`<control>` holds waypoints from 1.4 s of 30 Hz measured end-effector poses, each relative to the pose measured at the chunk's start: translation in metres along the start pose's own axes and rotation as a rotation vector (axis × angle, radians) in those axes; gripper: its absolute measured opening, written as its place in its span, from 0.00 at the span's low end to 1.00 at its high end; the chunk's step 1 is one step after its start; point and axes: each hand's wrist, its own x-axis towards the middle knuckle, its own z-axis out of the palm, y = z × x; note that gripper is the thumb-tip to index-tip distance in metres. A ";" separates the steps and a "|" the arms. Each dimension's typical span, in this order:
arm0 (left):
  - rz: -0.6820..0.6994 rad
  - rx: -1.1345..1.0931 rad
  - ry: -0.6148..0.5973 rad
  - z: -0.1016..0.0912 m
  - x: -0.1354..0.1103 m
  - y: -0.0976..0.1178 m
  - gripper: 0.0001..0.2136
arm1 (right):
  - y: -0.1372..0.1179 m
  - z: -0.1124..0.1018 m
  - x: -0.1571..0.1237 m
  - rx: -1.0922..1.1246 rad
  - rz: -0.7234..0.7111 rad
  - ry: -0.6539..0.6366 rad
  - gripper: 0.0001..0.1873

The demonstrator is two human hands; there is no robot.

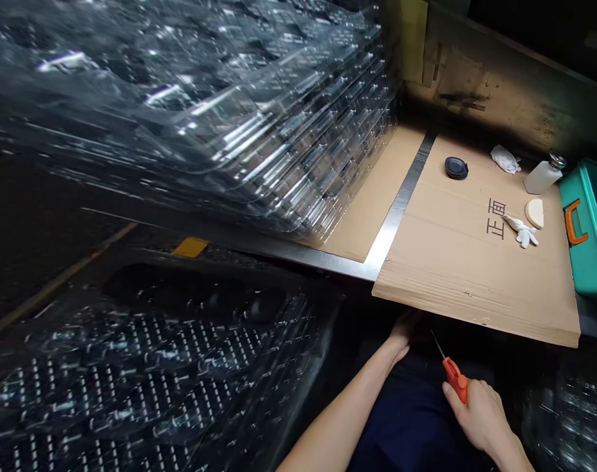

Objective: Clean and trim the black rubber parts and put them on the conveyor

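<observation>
My right hand is closed around an orange utility knife, whose thin metal blade points up and to the left. It is in front of the bench edge, above dark blue clothing on my lap. My left hand reaches to the bench's front edge, just under the overhanging cardboard sheet. Its fingers are in shadow, so what they touch or hold is hidden.
Tall stacks of clear plastic trays stand on the bench at left; more trays sit lower left. On the cardboard are black discs, a white bottle, a cream pad and white finger cots. A teal bin stands right.
</observation>
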 end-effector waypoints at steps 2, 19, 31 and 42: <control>-0.056 -0.036 0.033 -0.004 0.008 0.002 0.17 | -0.004 0.003 -0.001 0.001 -0.021 -0.009 0.30; -0.119 -0.094 -0.042 -0.010 0.008 0.003 0.14 | -0.002 0.020 -0.001 0.044 -0.017 -0.003 0.28; 0.134 0.252 -0.134 -0.010 -0.003 -0.009 0.26 | 0.011 0.019 0.001 0.084 -0.006 0.037 0.29; -0.097 0.263 -0.070 -0.015 -0.012 0.001 0.17 | 0.045 0.037 -0.036 0.358 0.015 0.169 0.24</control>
